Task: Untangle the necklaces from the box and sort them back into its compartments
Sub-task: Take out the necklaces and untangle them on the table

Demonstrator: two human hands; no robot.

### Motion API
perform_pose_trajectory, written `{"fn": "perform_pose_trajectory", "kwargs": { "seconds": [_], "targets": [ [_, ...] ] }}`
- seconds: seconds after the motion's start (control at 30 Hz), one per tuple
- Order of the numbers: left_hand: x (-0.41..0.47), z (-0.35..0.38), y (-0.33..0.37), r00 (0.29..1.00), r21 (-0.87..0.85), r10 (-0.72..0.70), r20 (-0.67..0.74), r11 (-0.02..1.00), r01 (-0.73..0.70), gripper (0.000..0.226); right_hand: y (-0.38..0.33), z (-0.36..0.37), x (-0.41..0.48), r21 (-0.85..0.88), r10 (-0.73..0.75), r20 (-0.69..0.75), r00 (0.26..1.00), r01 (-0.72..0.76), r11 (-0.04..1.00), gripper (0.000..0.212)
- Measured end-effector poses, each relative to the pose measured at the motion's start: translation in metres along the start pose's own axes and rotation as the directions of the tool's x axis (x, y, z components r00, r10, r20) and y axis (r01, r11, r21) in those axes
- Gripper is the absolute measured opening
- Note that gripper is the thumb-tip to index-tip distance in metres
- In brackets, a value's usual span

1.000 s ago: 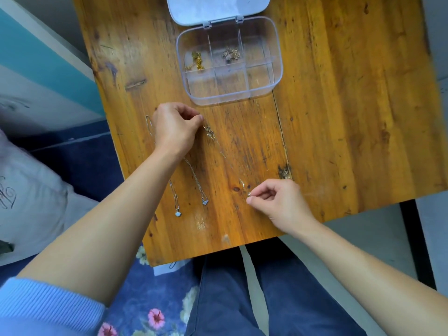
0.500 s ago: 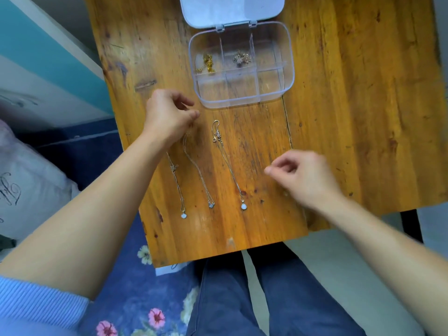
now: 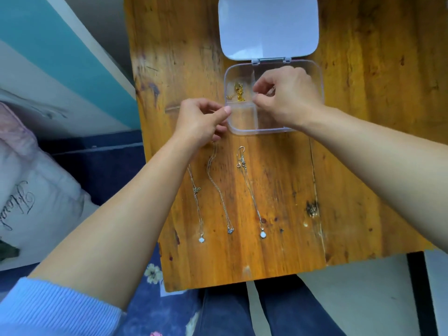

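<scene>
Three silver necklaces (image 3: 251, 190) lie untangled on the worktop (image 3: 363, 166); right hand (image 3: 288, 98) pinches inside the box (image 3: 317, 76), contents untellable; left hand (image 3: 201, 122) pinched narrow. Next: lift out the remaining tangle.

— Where does the box (image 3: 317, 76) sit?

— On the table (image 3: 363, 166), toward its far edge, with the lid (image 3: 268, 27) folded open behind it, nearer that far edge.

— And the necklaces?

— Three lie side by side on the table between the box and the near edge, each running far to near. The left necklace (image 3: 197, 204) is nearest the table's left edge, the middle necklace (image 3: 219, 190) is beside it, and the right necklace (image 3: 252, 197) is nearest the table's centre. A fourth chain (image 3: 237, 92) lies in the box's far-left compartment.

— Your hands?

— My left hand (image 3: 202, 122) is at the box's near-left corner; my right hand (image 3: 288, 95) is over the box's middle.
</scene>
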State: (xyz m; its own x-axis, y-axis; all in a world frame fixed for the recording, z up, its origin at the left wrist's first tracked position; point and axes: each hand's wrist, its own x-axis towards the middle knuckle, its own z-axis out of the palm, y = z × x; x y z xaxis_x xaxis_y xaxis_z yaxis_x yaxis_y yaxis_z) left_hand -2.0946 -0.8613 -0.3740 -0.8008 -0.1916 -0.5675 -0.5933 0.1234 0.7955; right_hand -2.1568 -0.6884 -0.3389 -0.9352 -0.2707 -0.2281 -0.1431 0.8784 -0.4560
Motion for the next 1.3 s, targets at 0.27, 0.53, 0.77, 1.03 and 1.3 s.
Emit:
{"fn": "perform_pose_trajectory", "kwargs": {
  "seconds": [0.27,0.53,0.77,1.03,1.3],
  "targets": [
    [0.005,-0.003,-0.006,0.998,-0.091,-0.013,0.059,0.996,0.018,0.024,-0.018,0.029,0.034,-0.288,-0.102,0.000,0.995,0.098,0.953,0.031],
    [0.003,-0.004,-0.004,0.997,-0.095,-0.022,0.067,0.995,0.029,0.022,-0.020,0.031,0.041,-0.355,-0.072,0.017,0.997,0.074,0.932,0.021],
    [0.001,-0.005,-0.002,0.997,-0.077,-0.026,0.068,0.997,0.031,0.021,-0.021,0.009,0.024,-0.054,-0.044,-0.109,0.993,0.038,0.998,0.019],
    [-0.004,-0.003,0.001,0.999,-0.073,-0.028,0.047,0.997,0.032,0.016,-0.004,-0.040,-0.039,0.370,0.051,-0.285,0.957,0.061,0.927,0.008],
    [-0.015,0.010,-0.003,0.983,0.039,0.089,-0.160,0.996,-0.084,0.024,0.030,-0.018,-0.112,0.572,0.199,-0.206,0.958,-0.048,0.819,0.017]
  ]
}}
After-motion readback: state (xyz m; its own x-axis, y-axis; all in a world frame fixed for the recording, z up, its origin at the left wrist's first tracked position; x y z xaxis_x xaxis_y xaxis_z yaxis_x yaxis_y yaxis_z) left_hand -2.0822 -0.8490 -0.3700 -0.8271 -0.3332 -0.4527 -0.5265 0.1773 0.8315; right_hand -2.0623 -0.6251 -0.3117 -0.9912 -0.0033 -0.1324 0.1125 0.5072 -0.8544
